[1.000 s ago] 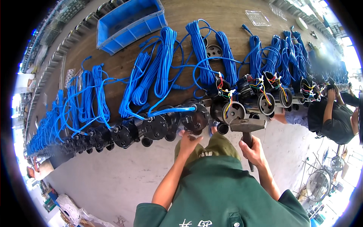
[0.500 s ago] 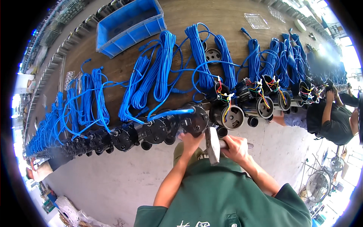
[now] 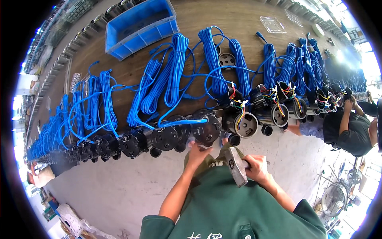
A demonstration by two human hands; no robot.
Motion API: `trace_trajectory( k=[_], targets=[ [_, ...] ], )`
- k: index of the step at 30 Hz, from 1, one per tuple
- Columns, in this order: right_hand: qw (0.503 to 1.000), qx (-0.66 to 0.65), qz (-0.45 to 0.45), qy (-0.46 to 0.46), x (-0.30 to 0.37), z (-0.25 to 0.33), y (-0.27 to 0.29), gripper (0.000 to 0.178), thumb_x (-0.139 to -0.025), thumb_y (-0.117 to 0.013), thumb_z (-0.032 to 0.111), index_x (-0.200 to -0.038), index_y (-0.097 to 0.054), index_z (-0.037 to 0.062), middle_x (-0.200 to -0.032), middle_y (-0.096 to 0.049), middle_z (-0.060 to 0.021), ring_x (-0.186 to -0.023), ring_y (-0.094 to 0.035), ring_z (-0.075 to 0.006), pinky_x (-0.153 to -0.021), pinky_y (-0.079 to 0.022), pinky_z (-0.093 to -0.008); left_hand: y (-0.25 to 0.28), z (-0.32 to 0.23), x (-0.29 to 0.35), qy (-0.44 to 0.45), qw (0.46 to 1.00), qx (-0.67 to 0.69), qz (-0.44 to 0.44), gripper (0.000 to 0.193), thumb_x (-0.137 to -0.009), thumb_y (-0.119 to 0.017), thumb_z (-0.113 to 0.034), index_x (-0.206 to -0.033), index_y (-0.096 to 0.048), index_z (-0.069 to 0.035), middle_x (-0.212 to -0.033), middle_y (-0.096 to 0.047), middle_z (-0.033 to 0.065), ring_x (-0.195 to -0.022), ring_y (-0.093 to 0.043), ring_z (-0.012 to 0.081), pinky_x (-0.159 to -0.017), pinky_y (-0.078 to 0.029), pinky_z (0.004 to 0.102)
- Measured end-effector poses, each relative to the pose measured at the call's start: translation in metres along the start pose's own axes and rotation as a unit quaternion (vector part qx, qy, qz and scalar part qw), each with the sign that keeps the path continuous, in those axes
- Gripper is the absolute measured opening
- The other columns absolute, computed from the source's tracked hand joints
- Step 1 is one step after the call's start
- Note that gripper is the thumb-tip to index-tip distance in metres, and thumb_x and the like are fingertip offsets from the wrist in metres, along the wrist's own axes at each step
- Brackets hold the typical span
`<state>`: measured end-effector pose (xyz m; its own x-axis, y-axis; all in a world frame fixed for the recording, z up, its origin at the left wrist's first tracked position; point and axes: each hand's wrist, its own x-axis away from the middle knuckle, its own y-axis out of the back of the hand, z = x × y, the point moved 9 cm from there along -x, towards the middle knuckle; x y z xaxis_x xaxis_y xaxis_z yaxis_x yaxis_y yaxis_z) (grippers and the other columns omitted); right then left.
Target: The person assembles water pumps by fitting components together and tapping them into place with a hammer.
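In my right hand (image 3: 256, 167) is a hammer (image 3: 236, 167), its fingers wrapped round the handle and its worn metal head pointing left, in front of my green shirt. My left hand (image 3: 197, 156) is just below a round black housing (image 3: 206, 130) at the table's front edge. Its thumb and forefinger show apart, the other fingers partly hidden; whether they touch the housing I cannot tell. A blue cable (image 3: 183, 122) enters the housing's end face. To the right lies an uncapped housing (image 3: 246, 125) with a grey inner face and coloured wires (image 3: 238, 109).
Along the wooden table (image 3: 234, 20) runs a row of black housings (image 3: 133, 144) with coiled blue cables (image 3: 177, 67). A blue plastic crate (image 3: 141, 32) stands at the back left. A co-worker (image 3: 346, 127) is at the right, near a standing fan (image 3: 334, 198).
My right hand has drawn the hammer right and slightly down, away from the black housing, and its head has tilted. My left hand has slipped a little lower and left.
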<state>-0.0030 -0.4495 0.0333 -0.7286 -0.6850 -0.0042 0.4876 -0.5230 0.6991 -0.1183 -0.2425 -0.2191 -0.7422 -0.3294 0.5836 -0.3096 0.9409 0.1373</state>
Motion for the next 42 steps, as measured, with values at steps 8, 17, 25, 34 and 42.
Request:
trace_trajectory(
  k=[8, 17, 25, 34, 42],
  targets=[
    [0.999, 0.024, -0.004, -0.042, 0.001, -0.011, 0.011, 0.023, -0.069, -0.078, 0.009, -0.088, -0.066, 0.0065, -0.073, -0.065, -0.0125, -0.065, -0.066, -0.0348, -0.057, -0.052, -0.042, 0.028, 0.014, 0.012, 0.075, 0.997, -0.001, -0.01, 0.044, -0.084, -0.086, -0.026, -0.112, -0.066, 0.001, -0.085, -0.069, 0.0069, -0.075, -0.065, 0.0151, -0.07, -0.053, 0.0305],
    [0.996, 0.031, -0.045, -0.077, 0.009, -0.015, 0.019, 0.025, -0.069, -0.081, 0.011, -0.089, -0.067, 0.0075, -0.072, -0.064, -0.0123, -0.064, -0.066, -0.0336, -0.056, -0.051, -0.0407, 0.045, -0.03, 0.034, -0.007, 1.0, -0.024, 0.015, 0.031, -0.092, -0.08, -0.018, -0.109, -0.066, 0.002, -0.087, -0.069, 0.0043, -0.07, -0.061, 0.0096, -0.061, -0.05, 0.0268],
    [0.945, 0.217, -0.203, -0.137, 0.019, -0.054, 0.146, 0.03, -0.066, -0.09, 0.016, -0.085, -0.068, 0.0073, -0.075, -0.068, -0.0101, -0.068, -0.068, -0.0327, -0.062, -0.053, -0.0405, -0.046, -0.234, 0.102, -0.072, 0.963, 0.035, 0.257, 0.018, -0.1, -0.07, -0.012, -0.114, -0.068, -0.001, -0.098, -0.07, -0.0002, -0.089, -0.063, 0.0067, -0.081, -0.051, 0.0237],
    [0.922, 0.265, -0.201, -0.2, 0.011, -0.194, 0.263, 0.043, -0.075, -0.09, 0.041, -0.085, -0.066, 0.0072, -0.074, -0.069, -0.0105, -0.073, -0.068, -0.0337, -0.068, -0.052, -0.0442, -0.083, -0.376, -0.007, -0.22, 0.933, -0.274, -0.081, 0.027, -0.098, -0.064, -0.017, -0.119, -0.063, 0.0, -0.102, -0.072, 0.0181, -0.094, -0.071, 0.0382, -0.085, -0.055, 0.0484],
    [0.962, 0.15, -0.202, -0.105, 0.014, -0.225, 0.266, 0.046, -0.08, -0.088, 0.031, -0.109, -0.068, 0.0008, -0.105, -0.067, -0.0157, -0.097, -0.066, -0.0354, -0.083, -0.054, -0.0438, -0.048, -0.269, -0.109, 0.074, 0.922, -0.37, -0.084, 0.038, -0.094, -0.062, -0.025, -0.107, -0.07, 0.011, -0.107, -0.073, 0.0333, -0.098, -0.074, 0.0451, -0.085, -0.061, 0.0511]
  ],
)
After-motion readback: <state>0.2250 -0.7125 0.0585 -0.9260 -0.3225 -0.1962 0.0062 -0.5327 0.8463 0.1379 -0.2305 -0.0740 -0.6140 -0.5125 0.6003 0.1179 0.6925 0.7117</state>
